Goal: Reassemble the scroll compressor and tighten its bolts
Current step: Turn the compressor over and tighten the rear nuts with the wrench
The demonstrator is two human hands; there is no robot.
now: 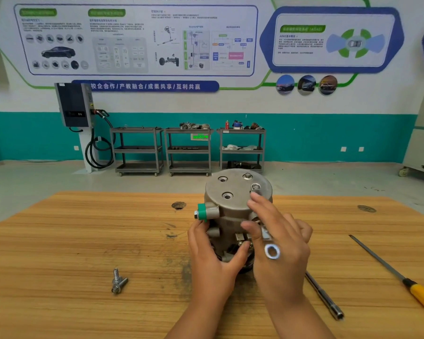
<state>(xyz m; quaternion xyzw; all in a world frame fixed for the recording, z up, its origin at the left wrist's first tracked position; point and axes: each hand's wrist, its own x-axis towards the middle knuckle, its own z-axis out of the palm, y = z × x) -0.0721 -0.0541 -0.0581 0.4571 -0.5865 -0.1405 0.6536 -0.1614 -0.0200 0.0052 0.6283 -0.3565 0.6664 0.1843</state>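
Far to the left of both hands, two loose bolts lie touching each other on the wooden table. The left hand wraps round the lower body of the scroll compressor, fingers curled at its left flank and thumb across the front, gripping it. The compressor stands upright on the table near the middle. Just above the left fingers, a green-capped port juts out to the left. Its flat top plate carries open bolt holes and one seated bolt on the far side.

The right hand lies against the compressor's right side and holds a wrench. The wrench's ring end shows below the knuckles, and its shaft runs up under the fingers. The upper end seems to sit at the top plate's right edge by the index fingertip, though the fingers hide it.

To the right of that hand, a slim dark socket bar lies on the table. Farther right lies a yellow-handled tool, set apart from the bar.
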